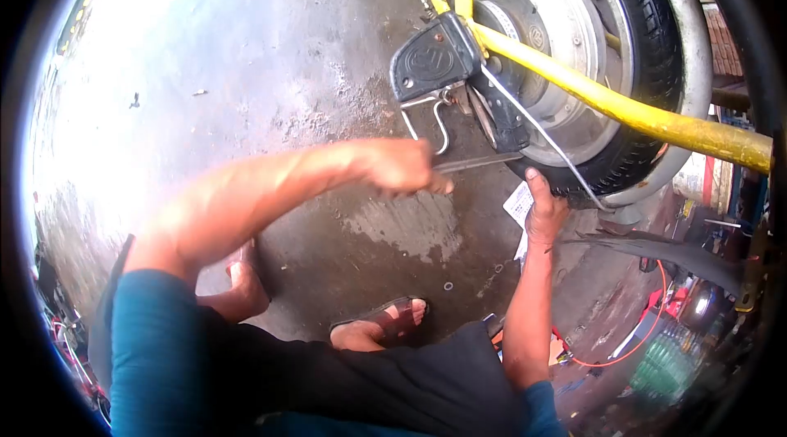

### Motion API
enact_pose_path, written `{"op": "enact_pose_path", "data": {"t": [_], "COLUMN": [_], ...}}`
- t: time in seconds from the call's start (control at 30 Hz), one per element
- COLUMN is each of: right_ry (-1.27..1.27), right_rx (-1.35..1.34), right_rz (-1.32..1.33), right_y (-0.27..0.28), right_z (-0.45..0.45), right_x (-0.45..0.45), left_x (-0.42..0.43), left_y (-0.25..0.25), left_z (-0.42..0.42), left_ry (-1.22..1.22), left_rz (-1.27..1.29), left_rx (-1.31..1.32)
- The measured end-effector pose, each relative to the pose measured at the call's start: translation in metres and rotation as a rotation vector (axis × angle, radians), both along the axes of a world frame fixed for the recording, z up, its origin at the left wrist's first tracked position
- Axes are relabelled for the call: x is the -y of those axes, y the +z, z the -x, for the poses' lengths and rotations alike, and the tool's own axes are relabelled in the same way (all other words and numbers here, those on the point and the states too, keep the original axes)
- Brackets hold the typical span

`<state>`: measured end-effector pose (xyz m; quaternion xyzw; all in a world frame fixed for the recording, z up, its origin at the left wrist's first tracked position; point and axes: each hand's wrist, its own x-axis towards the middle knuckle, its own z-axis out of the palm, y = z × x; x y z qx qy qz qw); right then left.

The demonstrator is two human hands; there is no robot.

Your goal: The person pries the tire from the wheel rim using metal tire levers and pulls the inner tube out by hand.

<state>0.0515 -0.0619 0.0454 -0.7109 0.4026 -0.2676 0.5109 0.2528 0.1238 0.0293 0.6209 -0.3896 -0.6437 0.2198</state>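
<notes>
My left hand [403, 166] is closed round a flat metal bar [479, 162] that looks like a tyre lever and is slightly blurred. The far end of the bar reaches the lower left edge of a wheel, near the black tyre [580, 183] and a black swingarm cover [502, 121]. At the bottom of the tyre, my right hand [547, 214] grips its edge, thumb up against the sidewall; its other fingers are partly hidden. The wheel has a silver hub [566, 43] and sits within a yellow frame tube [607, 97].
A black footrest cover [434, 58] and a bent wire stand [438, 129] project left of the wheel. A thin metal rod [541, 127] crosses the wheel. White paper [518, 206] lies under the tyre. Tools, an orange cable [631, 352] and a green plastic thing [666, 361] clutter the lower right.
</notes>
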Motion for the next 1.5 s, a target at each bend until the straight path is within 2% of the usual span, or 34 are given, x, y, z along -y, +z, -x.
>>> {"op": "enact_pose_path", "data": {"t": [0.13,0.23,0.27,0.33,0.4,0.47,0.5,0.6,0.7,0.77,0.83,0.9,1.07,1.1,1.13,1.17,1.2,1.27,1.3,1.33,1.4,1.47,1.5], "right_ry": [-0.024,-0.02,0.042,0.147,0.254,0.31,0.335,0.385,0.404,0.342,0.219,0.213,0.256,0.236,0.217,0.2,0.215,0.248,0.306,0.367,0.451,0.473,0.468], "right_rx": [0.046,0.117,0.007,-0.192,-0.353,-0.425,-0.453,-0.519,-0.527,-0.487,-0.453,-0.622,-0.501,-0.543,-0.586,-0.619,-0.535,-0.379,-0.452,-0.523,-0.625,-0.667,-0.682], "right_rz": [-0.002,0.038,0.1,0.176,0.232,0.253,0.262,0.268,0.262,0.166,0.031,0.067,0.222,0.191,0.162,0.14,0.115,0.055,0.191,0.336,0.528,0.522,0.493], "right_y": [-0.002,-0.012,-0.012,-0.008,-0.01,-0.011,-0.012,-0.014,-0.019,-0.003,0.006,0.01,0.005,0.007,0.012,0.013,0.009,0.0,0.0,0.003,0.005,0.006,0.006], "right_z": [-0.003,-0.004,-0.001,0.013,0.029,0.038,0.041,0.049,0.05,0.037,0.026,0.026,0.024,0.026,0.025,0.021,0.019,0.024,0.025,0.026,0.033,0.038,0.041], "right_x": [-0.004,-0.001,0.001,0.008,0.016,0.022,0.025,0.032,0.04,0.034,0.025,0.028,0.028,0.024,0.022,0.023,0.026,0.027,0.028,0.029,0.033,0.037,0.039], "left_x": [-0.031,-0.037,-0.029,-0.002,0.024,0.044,0.045,0.044,0.026,0.015,0.012,0.018,-0.013,-0.022,-0.027,-0.025,-0.023,-0.009,-0.002,0.007,0.026,0.039,0.043], "left_y": [0.028,0.048,0.056,0.09,0.13,0.133,0.135,0.118,0.1,0.053,0.039,0.036,0.044,0.043,0.047,0.047,0.049,0.071,0.087,0.088,0.129,0.136,0.134], "left_z": [0.028,0.071,0.082,0.097,0.098,0.105,0.103,0.115,0.13,0.16,0.168,0.176,0.125,0.105,0.088,0.077,0.069,0.067,0.072,0.083,0.094,0.106,0.112], "left_ry": [0.512,0.744,0.852,1.034,1.257,1.347,1.34,1.216,1.099,0.992,0.942,0.915,0.897,0.897,0.913,0.913,0.915,1.088,1.213,1.236,1.458,1.457,1.374], "left_rz": [-0.15,-0.051,-0.059,-0.03,-0.112,0.006,0.007,0.082,-0.108,-0.01,0.059,0.14,-0.034,-0.042,0.092,0.085,0.076,-0.097,-0.105,-0.007,-0.015,0.046,0.106], "left_rx": [-0.988,-1.56,-1.749,-1.697,-1.772,-1.855,-1.772,-1.9,-1.525,-1.427,-1.302,-1.267,-1.531,-1.673,-1.65,-1.722,-1.794,-2.104,-2.116,-2.202,-1.866,-1.858,-1.854]}}
